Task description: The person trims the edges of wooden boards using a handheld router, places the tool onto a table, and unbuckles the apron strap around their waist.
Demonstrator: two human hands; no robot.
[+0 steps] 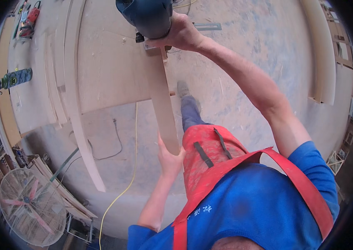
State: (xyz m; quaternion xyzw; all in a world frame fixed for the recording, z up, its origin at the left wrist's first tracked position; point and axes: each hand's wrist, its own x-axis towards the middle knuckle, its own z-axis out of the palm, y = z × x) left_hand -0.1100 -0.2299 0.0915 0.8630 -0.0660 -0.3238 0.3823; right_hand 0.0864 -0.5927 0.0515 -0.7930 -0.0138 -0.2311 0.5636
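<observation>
A long flat wooden board (162, 100) points away from my body, its near end close to my red apron (205, 148). Fingers and thumb of my left hand (170, 160) wrap that near end from both sides. At the far end, my right hand (181, 34) grips the dark teal body of a router (149, 18). The router's base sits on the board's top face; its bit is hidden. Just right of this hand a slotted grey metal bar (208, 26) sticks out; whether it joins the router I cannot tell.
Left of the board lies a broad wooden panel (110, 79), with a long curved wooden strip (72, 83) across its side. A yellow cord (126, 187) and a black cable (118, 133) trail over the floor. A caged fan (31, 206) stands lower left; a large curved panel (322, 54) is at right.
</observation>
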